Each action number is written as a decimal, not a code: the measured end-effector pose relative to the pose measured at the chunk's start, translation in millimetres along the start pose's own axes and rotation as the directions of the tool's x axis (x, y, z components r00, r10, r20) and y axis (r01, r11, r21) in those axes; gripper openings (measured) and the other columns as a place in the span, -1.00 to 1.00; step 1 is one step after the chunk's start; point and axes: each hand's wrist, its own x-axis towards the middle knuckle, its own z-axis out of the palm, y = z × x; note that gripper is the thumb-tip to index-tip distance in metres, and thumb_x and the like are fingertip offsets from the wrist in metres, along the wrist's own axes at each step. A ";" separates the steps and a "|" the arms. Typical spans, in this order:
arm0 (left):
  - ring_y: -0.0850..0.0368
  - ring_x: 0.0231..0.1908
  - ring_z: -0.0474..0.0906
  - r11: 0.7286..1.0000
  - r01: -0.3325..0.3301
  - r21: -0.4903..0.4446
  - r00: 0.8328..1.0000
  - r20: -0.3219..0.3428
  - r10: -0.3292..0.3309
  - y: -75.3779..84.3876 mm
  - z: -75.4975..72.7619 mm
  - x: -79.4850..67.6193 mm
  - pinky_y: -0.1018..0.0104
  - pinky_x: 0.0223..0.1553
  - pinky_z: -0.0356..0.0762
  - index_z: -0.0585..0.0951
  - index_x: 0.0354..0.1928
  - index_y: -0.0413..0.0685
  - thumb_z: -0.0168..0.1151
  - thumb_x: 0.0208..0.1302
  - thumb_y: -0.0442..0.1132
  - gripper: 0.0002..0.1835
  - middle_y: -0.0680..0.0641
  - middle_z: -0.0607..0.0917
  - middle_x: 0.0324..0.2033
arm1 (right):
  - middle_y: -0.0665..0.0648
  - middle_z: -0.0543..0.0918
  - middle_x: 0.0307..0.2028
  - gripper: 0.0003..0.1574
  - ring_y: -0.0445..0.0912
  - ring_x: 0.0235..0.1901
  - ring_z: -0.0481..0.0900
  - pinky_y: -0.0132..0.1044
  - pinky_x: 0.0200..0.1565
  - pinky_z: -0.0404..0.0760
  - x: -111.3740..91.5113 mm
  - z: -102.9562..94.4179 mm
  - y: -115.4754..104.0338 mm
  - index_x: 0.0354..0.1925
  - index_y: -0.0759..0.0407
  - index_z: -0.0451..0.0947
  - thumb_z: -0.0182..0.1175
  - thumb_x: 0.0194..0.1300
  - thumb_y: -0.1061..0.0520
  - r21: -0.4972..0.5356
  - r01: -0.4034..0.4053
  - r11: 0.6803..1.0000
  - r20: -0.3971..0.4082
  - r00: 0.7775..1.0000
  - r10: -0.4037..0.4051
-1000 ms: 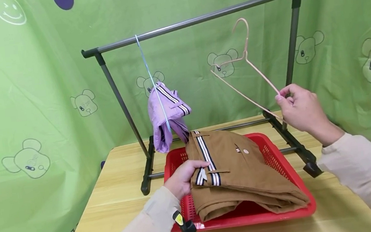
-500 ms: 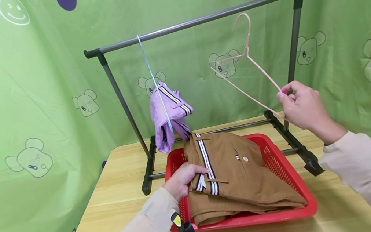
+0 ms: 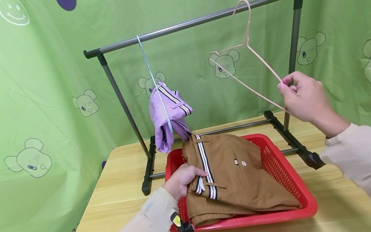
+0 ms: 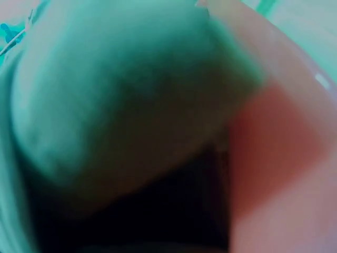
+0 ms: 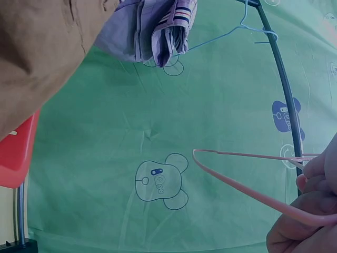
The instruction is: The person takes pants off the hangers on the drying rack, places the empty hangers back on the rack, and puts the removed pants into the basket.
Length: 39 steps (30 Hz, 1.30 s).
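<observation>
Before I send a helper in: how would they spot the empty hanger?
Find the dark clothes rail on the wooden table. Near its right end, the right hand pinches a pink wire hanger; unlike the blue hanger carrying purple shorts, it is bare.

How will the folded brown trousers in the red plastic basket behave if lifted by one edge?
Probably floppy: the folded brown trousers already sag over the red plastic basket in soft layers. Gripped only at the striped waistband by the left hand, the folds would likely fall open. The woven cloth looks unlikely to slip.
</observation>
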 end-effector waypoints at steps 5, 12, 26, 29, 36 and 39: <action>0.08 -0.48 0.62 1.000 0.011 0.016 1.000 -0.027 -0.011 -1.0 -0.9 0.2 0.16 -0.31 0.67 0.42 -0.13 -0.26 0.21 0.12 -0.49 -0.73 -0.13 0.60 -0.39 | 0.12 0.41 -0.65 -0.67 -0.08 -0.75 0.28 -0.28 -0.76 0.25 4.9 -2.3 -4.1 -0.06 0.35 0.41 -0.06 0.49 0.07 0.006 0.005 1.000 0.010 1.000 -0.005; 0.07 -0.52 0.61 0.998 0.055 0.020 0.998 -0.043 -0.054 -4.7 -3.2 3.8 0.15 -0.33 0.67 0.40 -0.17 -0.26 0.18 0.12 -0.52 -0.76 -0.13 0.60 -0.45 | 0.12 0.41 -0.64 -0.65 -0.08 -0.75 0.27 -0.28 -0.76 0.25 10.8 -4.6 -8.5 -0.02 0.35 0.40 -0.07 0.50 0.06 0.012 -0.008 1.000 0.021 1.000 0.008; -0.03 -0.32 0.65 0.985 0.107 0.138 0.991 -0.095 -0.094 -0.8 -12.0 2.5 0.08 -0.15 0.64 0.36 -0.03 -0.33 0.28 0.13 -0.47 -0.61 -0.21 0.63 -0.29 | 0.15 0.41 -0.62 -0.65 -0.07 -0.74 0.28 -0.29 -0.77 0.27 17.9 -6.7 -14.3 -0.01 0.36 0.39 -0.07 0.49 0.07 0.030 -0.001 1.000 0.026 1.000 0.001; -0.07 -0.14 0.53 0.963 0.072 0.258 0.984 -0.176 -0.026 2.5 -13.7 -0.9 0.06 0.04 0.51 0.29 0.07 -0.38 0.38 0.08 -0.41 -0.42 -0.23 0.54 -0.14 | 0.17 0.42 -0.61 -0.64 -0.06 -0.73 0.29 -0.28 -0.76 0.29 17.9 -7.4 -15.0 -0.01 0.35 0.39 -0.07 0.49 0.06 0.029 -0.007 1.000 0.028 1.000 0.007; -0.30 0.34 0.06 0.907 0.016 0.421 0.958 -0.266 0.107 13.3 -18.1 -7.8 -0.17 0.34 0.04 -0.02 0.39 -0.44 0.42 0.12 -0.23 -0.01 -0.40 0.11 0.37 | 0.19 0.46 -0.54 -0.61 -0.01 -0.66 0.34 -0.25 -0.70 0.33 17.7 -6.9 -15.6 0.02 0.33 0.40 -0.07 0.49 0.03 0.012 -0.036 0.999 0.030 0.999 0.036; -0.31 0.40 -0.05 0.893 0.011 0.449 0.959 -0.256 0.118 16.5 -20.0 -10.8 -0.20 0.35 -0.02 -0.10 0.45 -0.35 0.39 0.17 -0.16 0.04 -0.39 0.01 0.43 | 0.19 0.47 -0.55 -0.61 0.00 -0.66 0.34 -0.24 -0.70 0.32 17.8 -4.9 -15.9 0.02 0.33 0.40 -0.07 0.49 0.02 0.005 -0.035 0.999 0.028 0.999 0.035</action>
